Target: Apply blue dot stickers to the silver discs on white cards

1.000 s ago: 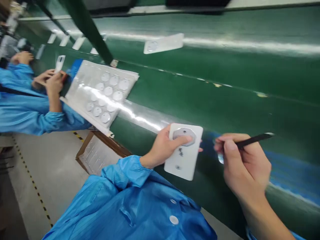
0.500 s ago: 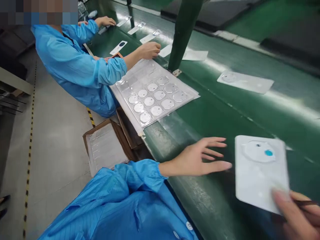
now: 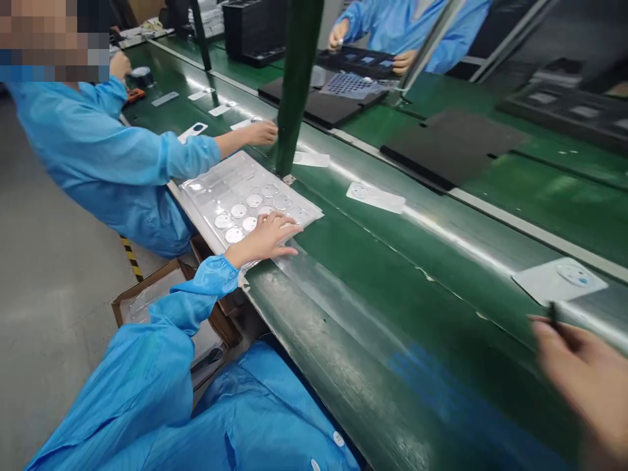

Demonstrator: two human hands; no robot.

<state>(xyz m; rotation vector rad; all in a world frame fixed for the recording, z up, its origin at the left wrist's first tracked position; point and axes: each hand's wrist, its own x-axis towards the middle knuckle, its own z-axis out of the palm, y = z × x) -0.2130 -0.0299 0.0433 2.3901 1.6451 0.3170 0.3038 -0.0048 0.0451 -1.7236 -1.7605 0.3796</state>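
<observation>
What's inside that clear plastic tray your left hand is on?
Round silvery discs sit in pockets of the clear plastic tray; far pockets look empty. The left hand covers the nearest pockets, hiding their contents.

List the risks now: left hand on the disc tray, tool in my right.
The left hand rests on the clear tray at the near edge of the belt; a push might tip it, spilling discs. The dark tool in the right hand sits near the white panel and might scratch it.

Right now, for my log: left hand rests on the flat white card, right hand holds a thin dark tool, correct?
No. The head view shows the left hand on the clear plastic disc tray; the right hand holds the thin dark tool.
</observation>
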